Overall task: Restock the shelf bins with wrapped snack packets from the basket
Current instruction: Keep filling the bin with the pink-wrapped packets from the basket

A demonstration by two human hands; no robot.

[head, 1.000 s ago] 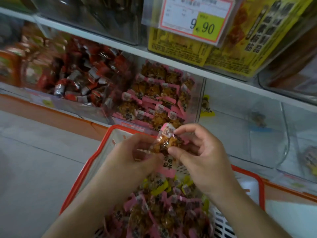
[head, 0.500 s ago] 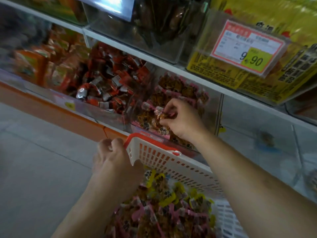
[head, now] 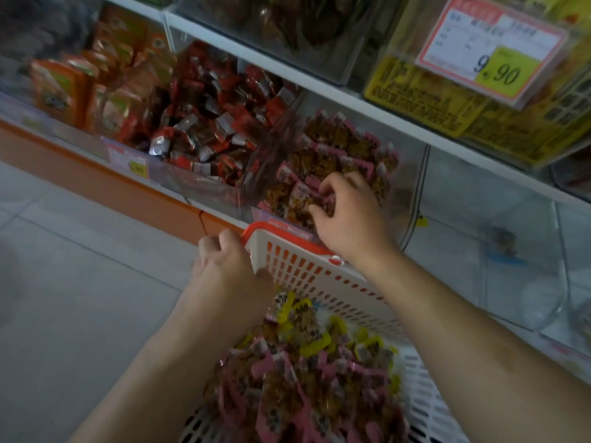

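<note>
Steadying white basket (head: 319,276) by its red rim with curled left hand (head: 224,266); right hand (head: 347,215) pinching pink-wrapped packet (head: 315,204) low into matching clear bin (head: 406,174).

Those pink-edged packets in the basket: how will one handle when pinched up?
Probably light and floppy: the pink-edged packets look like thin film around lumpy contents. Glossy wrap may slip, so pinch a flat sealed edge. They lie heaped in the basket, so neighbours may drag along.
</note>
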